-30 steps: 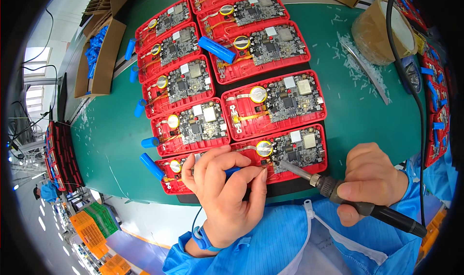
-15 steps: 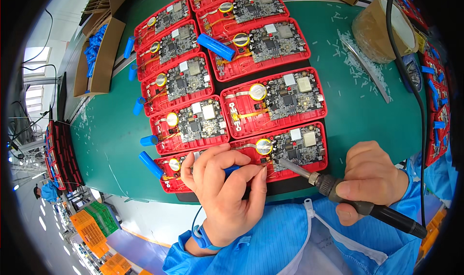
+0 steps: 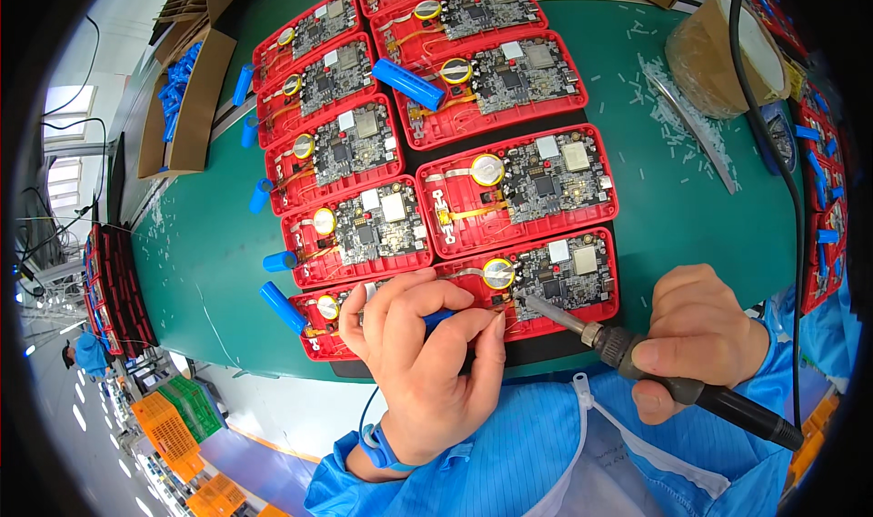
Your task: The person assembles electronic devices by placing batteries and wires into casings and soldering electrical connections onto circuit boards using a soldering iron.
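Note:
Red trays carrying green circuit boards with coin cells lie in two rows on the green table. My right hand [image 3: 700, 335] grips a black soldering iron [image 3: 673, 385], its tip touching the nearest right board [image 3: 555, 276]. My left hand [image 3: 423, 344] rests over the nearest left tray [image 3: 318, 321] and pinches a blue cylindrical battery [image 3: 438, 318], mostly hidden by the fingers, beside the iron's tip.
Loose blue batteries lie along the left of the trays [image 3: 282, 306] and one on a far tray [image 3: 407, 83]. A cardboard box of blue batteries [image 3: 182, 99] sits far left. A brown tape roll [image 3: 723, 58], tweezers [image 3: 696, 130] and white scraps lie at right.

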